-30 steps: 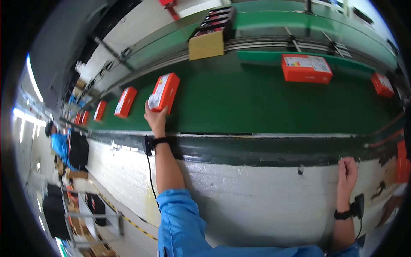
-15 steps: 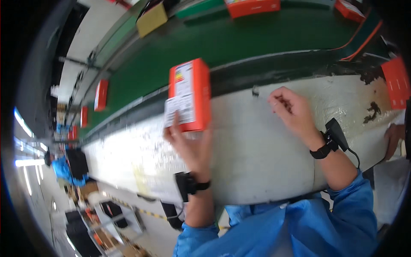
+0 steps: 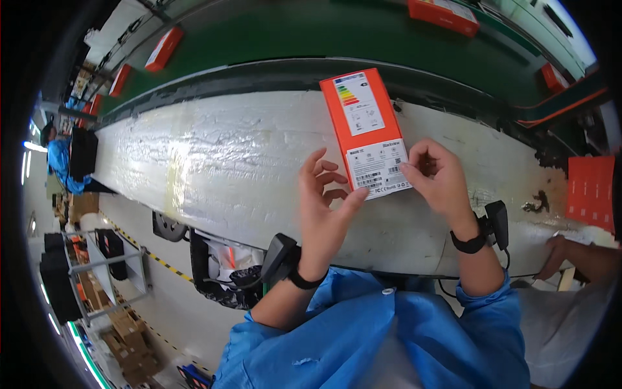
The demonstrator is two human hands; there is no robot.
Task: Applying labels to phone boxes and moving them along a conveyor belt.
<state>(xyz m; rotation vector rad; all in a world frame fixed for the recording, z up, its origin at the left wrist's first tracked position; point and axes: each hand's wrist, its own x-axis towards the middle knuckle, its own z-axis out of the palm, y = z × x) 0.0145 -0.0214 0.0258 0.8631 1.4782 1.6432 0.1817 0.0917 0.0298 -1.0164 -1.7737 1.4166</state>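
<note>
Both hands meet at the near end of an orange box in the centre of the frame. Behind them, across the upper part of the frame, runs the green conveyor belt (image 3: 291, 32), carrying more orange boxes (image 3: 163, 48) at the upper left and upper right. Below it lies the white, plastic-wrapped surface (image 3: 214, 162), stretching from the left edge to the right. On that surface the orange box (image 3: 363, 123) lies flat, a white label facing up at its near end. The left hand (image 3: 324, 207) is open, fingers spread and curled, its thumb touching the box's lower left corner. The right hand (image 3: 437, 178) has its fingertips pressed on the lower right edge of the label, not clamped around the box. Judging by this, the box is off the belt and the label looks nearly seated; whether smoothing is finished cannot be told.
</note>
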